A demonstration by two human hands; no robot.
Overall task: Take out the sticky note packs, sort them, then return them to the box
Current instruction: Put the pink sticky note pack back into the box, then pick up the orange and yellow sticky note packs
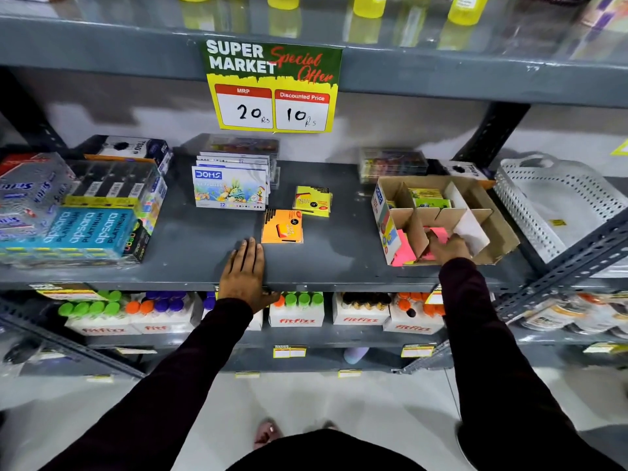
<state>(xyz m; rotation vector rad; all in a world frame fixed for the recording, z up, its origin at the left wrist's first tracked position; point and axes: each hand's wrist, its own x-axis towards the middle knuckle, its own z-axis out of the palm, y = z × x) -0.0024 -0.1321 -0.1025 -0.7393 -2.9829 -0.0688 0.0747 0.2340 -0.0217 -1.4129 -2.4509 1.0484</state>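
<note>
- The right hand (448, 248) is reached into the near middle cell of the box (499, 232), fingers (436, 236) curled on a pink pack (440, 234); whether it is gripped cannot be told.
- The left hand (246, 266) is laid flat and empty on the shelf (190, 246), just beside the orange pack (282, 226), with the yellow pack (312, 201) behind it.
- The pink pack lies directly under the right hand, well apart from the left.

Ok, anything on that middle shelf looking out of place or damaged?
Yes, the cardboard box: its right wall is splayed outward with a ragged edge, and a white divider leans askew. Two sticky note packs, orange and yellow, lie loose and crooked on the shelf.
</note>
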